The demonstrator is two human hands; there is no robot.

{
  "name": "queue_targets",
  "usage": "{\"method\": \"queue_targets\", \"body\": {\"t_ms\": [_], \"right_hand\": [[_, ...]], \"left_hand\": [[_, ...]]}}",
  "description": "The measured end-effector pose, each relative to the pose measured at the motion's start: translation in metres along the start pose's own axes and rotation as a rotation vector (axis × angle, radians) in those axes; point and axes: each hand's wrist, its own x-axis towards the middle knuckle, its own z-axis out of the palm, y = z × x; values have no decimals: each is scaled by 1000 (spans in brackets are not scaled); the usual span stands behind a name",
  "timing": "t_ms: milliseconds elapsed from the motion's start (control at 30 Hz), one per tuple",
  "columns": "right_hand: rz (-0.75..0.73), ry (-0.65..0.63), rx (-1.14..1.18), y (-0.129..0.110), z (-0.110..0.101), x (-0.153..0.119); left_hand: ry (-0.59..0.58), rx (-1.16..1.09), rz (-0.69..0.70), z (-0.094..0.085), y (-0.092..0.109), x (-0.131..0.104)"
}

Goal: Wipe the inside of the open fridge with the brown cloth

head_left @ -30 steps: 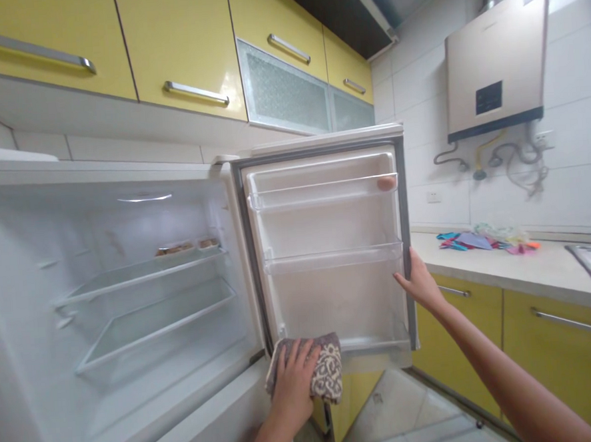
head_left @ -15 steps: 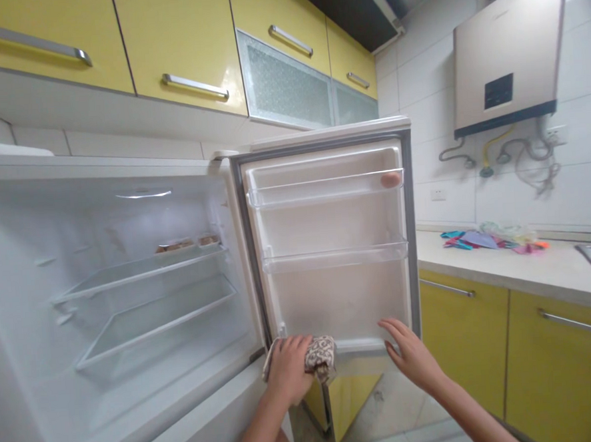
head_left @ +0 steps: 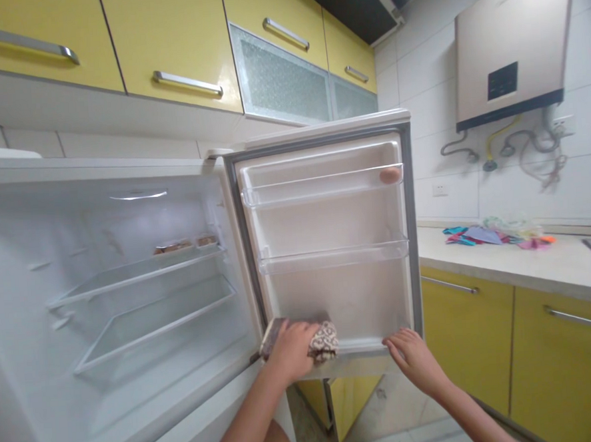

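My left hand (head_left: 292,351) is closed over a brown-and-cream patterned cloth (head_left: 323,341) at the bottom inside edge of the open fridge door (head_left: 330,299), near the hinge side. The palm side and part of the cloth are hidden under the fingers. At the door's lower right corner, my right hand (head_left: 412,355) has its fingers bent over the bottom edge; its thumb sits just below them. Two clear door shelves (head_left: 332,257) run across the panel above my hands. A brown egg (head_left: 389,175) rests at the right end of the upper one.
The fridge compartment (head_left: 151,403) lies open at left, with glass shelves (head_left: 156,316) and small food packs (head_left: 174,246). A counter (head_left: 503,261) at right bears colourful cloths or bags (head_left: 486,234). Below the door, a yellow cabinet door (head_left: 354,404) stands ajar.
My left hand and the cloth have shifted slightly up against the door's bottom edge. My right hand's fingers, spread before, have come together and bent onto the door's edge. The view has tilted slightly.
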Motion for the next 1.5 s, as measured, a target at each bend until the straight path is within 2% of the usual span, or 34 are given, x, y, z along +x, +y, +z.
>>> {"method": "queue_targets", "body": {"t_ms": [67,100,200,333,500,600,733,867,933,1033,1100,1167,1233,1300,1367,1500], "right_hand": [[7,-3,-1,-1,0,0],[9,-4,-1,-1,0,0],[14,-6,3,-1,0,1],[46,-10,18,-3,-2,4],[107,-25,70,-14,-3,12],[98,0,109,-19,1,17],[90,32,112,-20,9,20],[95,85,210,-21,13,25],[50,69,244,-29,15,30],[-60,-59,214,-52,16,34],[-110,-185,136,-71,16,36],[-121,-300,3,-89,14,39],[-100,-396,-143,-103,12,45],[-69,-486,-234,-114,11,55],[-58,-557,-255,-123,14,66],[-72,-633,-236,-147,30,86]], "left_hand": [[-142,-34,8,16,2,-6],[-154,-39,3,23,3,-8],[-87,-23,6,37,4,-10],[-63,14,-2,45,9,-9],[16,7,4,63,29,-10],[80,-51,23,75,45,-11],[105,-190,64,81,64,-14],[105,-339,161,86,75,-9],[110,-413,175,87,76,-2],[151,-563,179,78,64,3],[223,-609,142,67,44,-2],[301,-525,46,57,15,-13],[307,-355,-30,53,-16,-29],[271,-222,-124,54,-44,-44],[226,-166,-209,62,-62,-56],[169,-281,-230,82,-68,-67]]}}
